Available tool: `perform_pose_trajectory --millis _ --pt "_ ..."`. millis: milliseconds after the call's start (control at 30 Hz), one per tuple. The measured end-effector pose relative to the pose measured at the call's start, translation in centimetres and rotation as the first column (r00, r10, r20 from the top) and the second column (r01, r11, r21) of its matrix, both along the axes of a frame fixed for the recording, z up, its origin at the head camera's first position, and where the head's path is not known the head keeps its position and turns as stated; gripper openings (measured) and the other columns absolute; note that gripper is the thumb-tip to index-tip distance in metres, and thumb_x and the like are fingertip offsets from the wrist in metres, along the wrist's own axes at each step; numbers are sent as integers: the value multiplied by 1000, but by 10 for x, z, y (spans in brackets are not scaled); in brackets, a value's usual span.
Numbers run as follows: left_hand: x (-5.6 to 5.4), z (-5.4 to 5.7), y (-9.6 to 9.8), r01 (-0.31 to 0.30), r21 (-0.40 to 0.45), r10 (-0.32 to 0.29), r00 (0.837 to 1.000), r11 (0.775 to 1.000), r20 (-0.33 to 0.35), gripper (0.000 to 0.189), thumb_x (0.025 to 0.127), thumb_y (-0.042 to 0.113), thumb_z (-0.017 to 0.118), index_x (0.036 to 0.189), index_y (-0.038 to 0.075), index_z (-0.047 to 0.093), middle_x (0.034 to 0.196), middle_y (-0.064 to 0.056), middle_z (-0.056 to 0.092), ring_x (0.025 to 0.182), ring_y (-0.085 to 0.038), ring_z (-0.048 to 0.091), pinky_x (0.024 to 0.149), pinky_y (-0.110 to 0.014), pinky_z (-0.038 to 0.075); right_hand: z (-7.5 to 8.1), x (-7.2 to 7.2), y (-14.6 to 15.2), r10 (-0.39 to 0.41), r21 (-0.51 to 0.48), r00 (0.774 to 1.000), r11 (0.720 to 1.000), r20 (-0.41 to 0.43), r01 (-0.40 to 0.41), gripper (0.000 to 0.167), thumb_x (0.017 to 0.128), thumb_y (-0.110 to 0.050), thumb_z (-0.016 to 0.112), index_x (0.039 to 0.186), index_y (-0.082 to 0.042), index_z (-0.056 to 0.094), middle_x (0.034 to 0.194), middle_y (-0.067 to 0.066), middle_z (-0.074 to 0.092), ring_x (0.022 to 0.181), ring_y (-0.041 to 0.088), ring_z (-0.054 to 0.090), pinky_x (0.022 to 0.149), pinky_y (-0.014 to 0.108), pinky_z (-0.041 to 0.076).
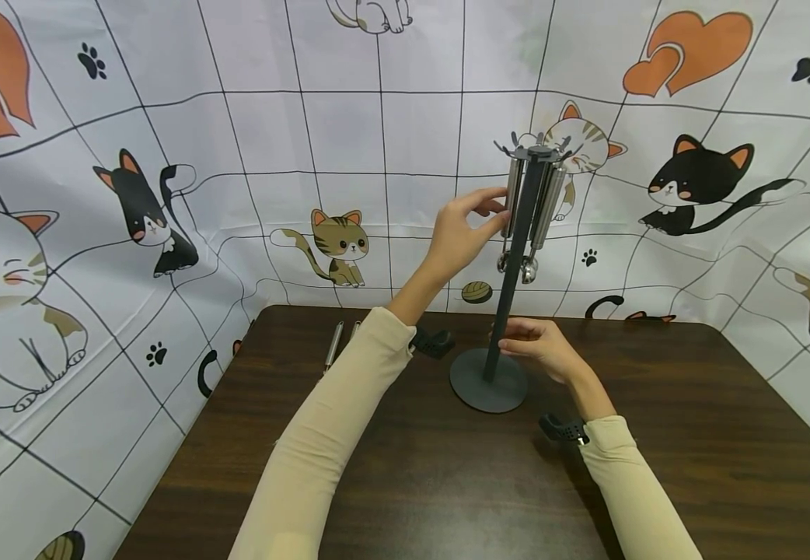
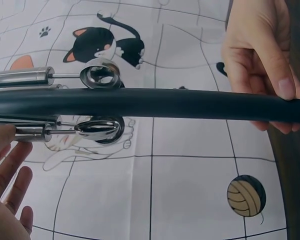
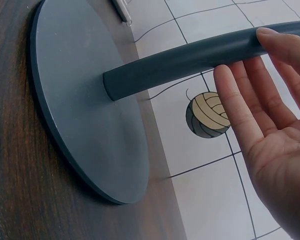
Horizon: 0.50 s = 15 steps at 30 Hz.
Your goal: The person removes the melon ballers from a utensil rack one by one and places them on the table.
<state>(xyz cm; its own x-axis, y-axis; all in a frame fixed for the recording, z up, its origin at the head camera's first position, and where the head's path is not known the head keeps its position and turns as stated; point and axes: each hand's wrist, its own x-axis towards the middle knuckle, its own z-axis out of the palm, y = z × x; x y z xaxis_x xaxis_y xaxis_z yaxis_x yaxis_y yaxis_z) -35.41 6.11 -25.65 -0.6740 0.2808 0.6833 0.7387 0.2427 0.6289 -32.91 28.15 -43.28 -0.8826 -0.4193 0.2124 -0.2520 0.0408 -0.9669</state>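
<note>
A dark grey utensil stand rises from a round base on the table, with hooks at its top. Shiny metal scoops with thick cylindrical handles hang from the hooks, their rounded heads downward. My left hand is up at the hanging tools, thumb and fingers pinching the handle of the scoop on the left side. Lower down, my right hand holds the pole just above the base, thumb on one side and fingers on the other.
Two slim metal utensils lie at the back left of the brown table, partly behind my left sleeve. A white wall cloth printed with cats hangs right behind the table's back edge.
</note>
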Motion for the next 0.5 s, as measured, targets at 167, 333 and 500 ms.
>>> perform_pose_trajectory --millis 167,333,500 --pt "1 1 3 -10 11 10 1000 1000 3 37 98 20 71 132 8 68 111 -9 77 108 -26 65 94 -27 50 0 0 0 2 -3 1000 1000 -6 -2 35 92 4 71 125 11 63 107 -3 77 97 13 75 88 35 64" --pt "1 1 5 18 37 -19 1000 999 24 35 98 18 70 131 7 67 110 -9 77 100 -18 67 84 -25 51 -1 -1 0 -7 1 1000 1000 1 7 34 92 5 70 125 10 64 107 -4 77 97 12 75 88 36 64" --pt "2 1 6 38 61 -41 998 997 46 34 98 16 70 130 6 67 109 -10 76 98 -17 67 79 -21 48 -1 -1 1 -13 10 1000 1000 6 13 35 92 5 70 126 10 64 107 -4 77 97 13 75 91 42 63"
